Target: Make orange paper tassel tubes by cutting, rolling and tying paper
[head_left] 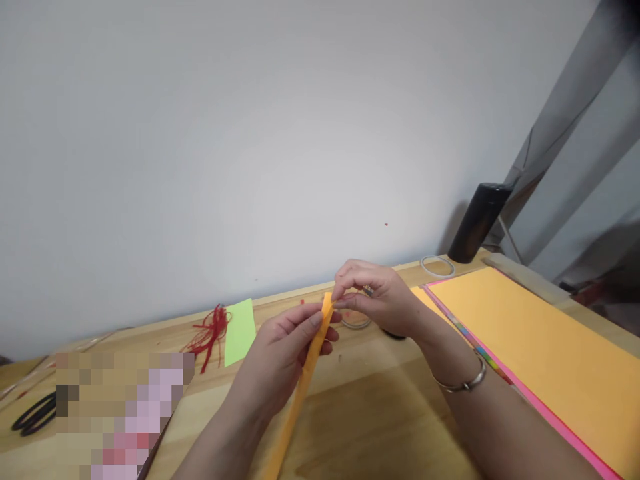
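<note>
A long, narrow orange paper strip (309, 367) slants up from the bottom edge between my hands. My left hand (290, 347) is closed on it just below its top end, thumb in front and fingers behind. With thumb and forefinger, my right hand (375, 297) pinches the strip's upper right edge. A silver bracelet circles my right wrist. Behind my right hand a tape roll (356, 324) lies partly hidden on the table.
A wooden table (350, 427) meets a pale wall. At left lie red threads (213, 337), a green paper sheet (240, 332), black scissor handles (35, 413) and a pixelated area. At right are stacked orange sheets (540, 347), a white ring (438, 267) and a black cylinder (477, 223).
</note>
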The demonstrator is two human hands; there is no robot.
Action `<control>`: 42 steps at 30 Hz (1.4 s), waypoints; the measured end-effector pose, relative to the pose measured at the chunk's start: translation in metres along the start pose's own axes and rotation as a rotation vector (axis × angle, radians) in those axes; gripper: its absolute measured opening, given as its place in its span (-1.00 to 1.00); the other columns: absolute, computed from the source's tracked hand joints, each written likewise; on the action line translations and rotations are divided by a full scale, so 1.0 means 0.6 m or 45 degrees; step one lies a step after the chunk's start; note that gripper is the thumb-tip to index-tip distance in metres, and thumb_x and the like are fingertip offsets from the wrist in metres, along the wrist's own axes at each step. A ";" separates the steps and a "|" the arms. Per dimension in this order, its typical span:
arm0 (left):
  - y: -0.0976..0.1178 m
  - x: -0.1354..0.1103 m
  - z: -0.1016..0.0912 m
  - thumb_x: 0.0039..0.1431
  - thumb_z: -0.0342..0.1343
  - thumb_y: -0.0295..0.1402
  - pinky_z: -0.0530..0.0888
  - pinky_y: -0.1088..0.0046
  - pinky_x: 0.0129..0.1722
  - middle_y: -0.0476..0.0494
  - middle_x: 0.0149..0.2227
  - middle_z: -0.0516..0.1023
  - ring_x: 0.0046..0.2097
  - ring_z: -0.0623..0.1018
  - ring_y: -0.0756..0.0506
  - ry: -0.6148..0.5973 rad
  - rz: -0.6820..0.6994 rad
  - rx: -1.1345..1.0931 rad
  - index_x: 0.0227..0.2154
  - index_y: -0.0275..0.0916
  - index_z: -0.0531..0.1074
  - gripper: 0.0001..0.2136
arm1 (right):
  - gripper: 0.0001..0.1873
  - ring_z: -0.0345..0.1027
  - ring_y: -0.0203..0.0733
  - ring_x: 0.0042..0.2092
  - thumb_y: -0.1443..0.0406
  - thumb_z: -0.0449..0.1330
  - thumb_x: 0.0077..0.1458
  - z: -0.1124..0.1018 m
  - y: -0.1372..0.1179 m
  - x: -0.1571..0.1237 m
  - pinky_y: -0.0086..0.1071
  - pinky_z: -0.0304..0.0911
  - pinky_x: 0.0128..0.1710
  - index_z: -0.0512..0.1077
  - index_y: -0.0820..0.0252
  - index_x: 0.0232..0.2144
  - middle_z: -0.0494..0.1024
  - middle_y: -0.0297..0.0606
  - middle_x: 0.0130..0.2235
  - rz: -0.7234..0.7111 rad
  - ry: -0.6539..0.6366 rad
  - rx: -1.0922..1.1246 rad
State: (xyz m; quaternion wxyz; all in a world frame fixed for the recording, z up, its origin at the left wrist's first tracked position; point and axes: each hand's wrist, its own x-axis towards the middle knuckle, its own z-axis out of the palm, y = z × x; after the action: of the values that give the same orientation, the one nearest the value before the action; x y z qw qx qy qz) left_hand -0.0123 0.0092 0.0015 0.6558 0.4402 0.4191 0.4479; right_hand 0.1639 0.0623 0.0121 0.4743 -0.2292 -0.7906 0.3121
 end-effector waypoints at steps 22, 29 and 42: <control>-0.010 -0.006 0.012 0.17 0.04 -0.33 0.25 0.51 -0.41 -0.02 -0.45 0.39 -0.44 0.33 0.06 -0.010 0.165 0.040 -0.24 -0.20 0.52 -0.81 | -0.84 0.18 -0.34 -0.32 0.33 0.27 -0.08 0.015 -0.016 -0.005 -0.44 0.14 -0.28 0.34 0.19 -0.44 0.35 -0.37 -0.39 0.183 0.080 0.023; -0.013 -0.011 0.016 0.19 0.02 -0.32 0.25 0.48 -0.38 -0.02 -0.46 0.40 -0.43 0.32 0.04 0.050 0.269 0.131 -0.24 -0.18 0.51 -0.81 | -0.75 0.23 -0.33 -0.28 0.26 0.24 -0.05 0.021 -0.019 -0.007 -0.43 0.20 -0.26 0.37 0.15 -0.25 0.39 -0.33 -0.30 0.335 0.084 0.085; -0.009 -0.015 0.020 0.18 0.02 -0.28 0.25 0.48 -0.43 -0.02 -0.51 0.38 -0.46 0.32 0.02 0.143 0.384 0.415 -0.29 -0.22 0.51 -0.80 | -0.80 0.25 -0.37 -0.46 0.24 0.29 -0.11 0.026 -0.024 -0.005 -0.47 0.17 -0.47 0.38 0.23 -0.48 0.40 -0.38 -0.52 0.506 0.064 0.417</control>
State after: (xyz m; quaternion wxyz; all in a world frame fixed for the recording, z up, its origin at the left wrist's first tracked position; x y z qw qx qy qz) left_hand -0.0020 -0.0029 0.0011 0.4774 0.5722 0.4512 0.4909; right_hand 0.1502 0.0462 0.0150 0.4540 -0.3079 -0.6570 0.5171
